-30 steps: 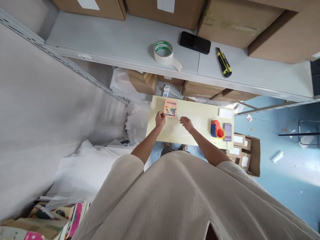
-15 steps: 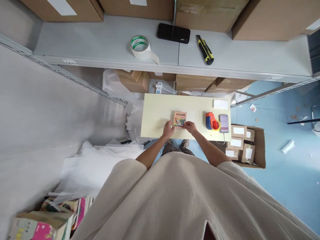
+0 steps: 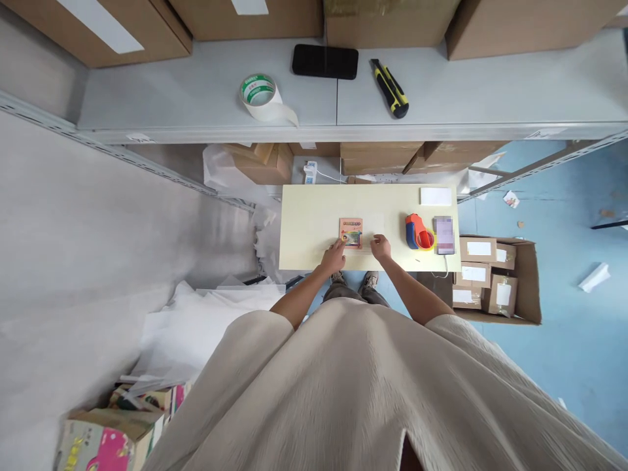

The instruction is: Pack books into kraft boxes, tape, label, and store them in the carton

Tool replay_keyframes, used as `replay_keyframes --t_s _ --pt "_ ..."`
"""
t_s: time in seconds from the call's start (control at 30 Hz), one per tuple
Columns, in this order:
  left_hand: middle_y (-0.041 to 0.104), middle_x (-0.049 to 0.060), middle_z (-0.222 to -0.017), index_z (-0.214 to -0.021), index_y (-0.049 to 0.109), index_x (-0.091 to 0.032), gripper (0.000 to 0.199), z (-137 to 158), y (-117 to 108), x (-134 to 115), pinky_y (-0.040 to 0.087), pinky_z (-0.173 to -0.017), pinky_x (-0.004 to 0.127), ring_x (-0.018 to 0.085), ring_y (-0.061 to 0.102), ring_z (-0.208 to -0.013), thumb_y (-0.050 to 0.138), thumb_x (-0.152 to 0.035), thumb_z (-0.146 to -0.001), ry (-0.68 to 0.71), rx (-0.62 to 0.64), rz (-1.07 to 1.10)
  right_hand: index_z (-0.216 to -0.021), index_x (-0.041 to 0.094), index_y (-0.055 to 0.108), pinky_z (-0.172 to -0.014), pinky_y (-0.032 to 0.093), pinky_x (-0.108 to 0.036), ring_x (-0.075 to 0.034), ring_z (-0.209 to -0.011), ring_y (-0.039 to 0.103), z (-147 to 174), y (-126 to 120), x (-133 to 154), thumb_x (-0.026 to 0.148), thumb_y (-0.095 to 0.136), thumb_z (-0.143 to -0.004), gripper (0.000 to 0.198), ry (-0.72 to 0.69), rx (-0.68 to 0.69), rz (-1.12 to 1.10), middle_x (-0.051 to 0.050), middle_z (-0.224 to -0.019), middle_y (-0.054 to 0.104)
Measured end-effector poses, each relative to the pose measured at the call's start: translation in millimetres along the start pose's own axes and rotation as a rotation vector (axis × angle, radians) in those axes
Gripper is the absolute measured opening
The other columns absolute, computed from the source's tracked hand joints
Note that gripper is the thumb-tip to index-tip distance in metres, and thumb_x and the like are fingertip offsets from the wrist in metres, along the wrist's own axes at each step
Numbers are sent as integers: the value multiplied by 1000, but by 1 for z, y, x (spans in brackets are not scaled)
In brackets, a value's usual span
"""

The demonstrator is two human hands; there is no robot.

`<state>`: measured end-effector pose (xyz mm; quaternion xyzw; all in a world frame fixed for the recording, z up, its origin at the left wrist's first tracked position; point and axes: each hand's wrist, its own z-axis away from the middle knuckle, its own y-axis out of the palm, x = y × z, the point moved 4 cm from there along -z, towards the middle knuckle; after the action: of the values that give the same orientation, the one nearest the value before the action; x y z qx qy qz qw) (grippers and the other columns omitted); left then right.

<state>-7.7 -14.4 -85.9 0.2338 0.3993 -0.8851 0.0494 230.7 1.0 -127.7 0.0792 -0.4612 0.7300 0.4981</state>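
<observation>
A small booklet [image 3: 351,226] with a pinkish-orange cover and a colour picture lies on the pale yellow table [image 3: 309,209]. My left hand [image 3: 334,255] is at its lower left corner, with outstretched fingers resting on the cover. Just right of the booklet, a faint, thin whitish sheet [image 3: 373,222] lies on the tabletop. My right hand [image 3: 381,248] is at this sheet's lower right, apart from the booklet, its fingers curled together. Whether the fingertips pinch the sheet is too small to tell.
A red-and-blue tape dispenser [image 3: 417,232], a phone-like device [image 3: 444,235] with a cable and a white block [image 3: 436,196] occupy the table's right. The shelf holds a tape roll [image 3: 260,95], black phone [image 3: 325,61] and utility knife [image 3: 391,89]. A carton [image 3: 530,281] of small boxes stands right.
My right hand has let go of the booklet's right edge and moved slightly right. My left hand has shifted from the booklet's side onto its lower left corner. The view has moved slightly.
</observation>
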Motion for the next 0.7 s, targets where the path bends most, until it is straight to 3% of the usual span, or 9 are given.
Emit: replay_keyframes --t_s 0.1,0.17,0.3,0.43,0.53,0.7 --pt "34 16 -188 -183 31 -27 76 -2 -6 -4 52 -123 51 38 51 -162 47 -22 -109 -12 12 -66 -137 14 74 -96 59 -35 -30 -108 75 -1 -18 -9 24 68 -83 55 88 -97 -6 -16 -118 80" --pt "39 16 -185 -182 33 -26 74 -3 -10 -7 53 -121 50 38 56 -156 47 -22 -109 -15 6 -98 -128 13 76 -94 59 -34 -29 -105 74 -3 -24 -12 23 71 -79 51 129 -119 -2 -17 -118 78" --pt "40 17 -182 -180 35 -28 76 -4 -13 -10 54 -119 53 40 57 -152 51 -22 -106 -5 11 -114 -107 21 74 -84 58 -34 -27 -96 72 -4 -25 -10 27 78 -75 33 218 -88 -34 -9 -105 75" --pt "37 18 -182 -179 37 -29 77 -4 -10 -7 53 -120 56 42 52 -155 54 -21 -105 11 37 -132 -111 23 66 -75 55 -32 -24 -88 70 1 -24 -2 30 84 -75 41 300 -100 -127 -5 -98 73" --pt "35 17 -182 -180 36 -31 79 -5 -7 -3 53 -121 55 42 49 -158 56 -20 -104 16 37 -128 -117 24 62 -73 53 -31 -23 -85 70 5 -19 12 28 81 -77 44 229 -63 -146 -3 -96 73" --pt "35 16 -182 -178 38 -34 80 -11 -1 6 51 -123 56 41 48 -159 61 -20 -103 22 10 -64 -119 27 62 -74 49 -30 -22 -82 69 12 5 46 25 75 -81 40 -65 95 -22 2 -86 72"
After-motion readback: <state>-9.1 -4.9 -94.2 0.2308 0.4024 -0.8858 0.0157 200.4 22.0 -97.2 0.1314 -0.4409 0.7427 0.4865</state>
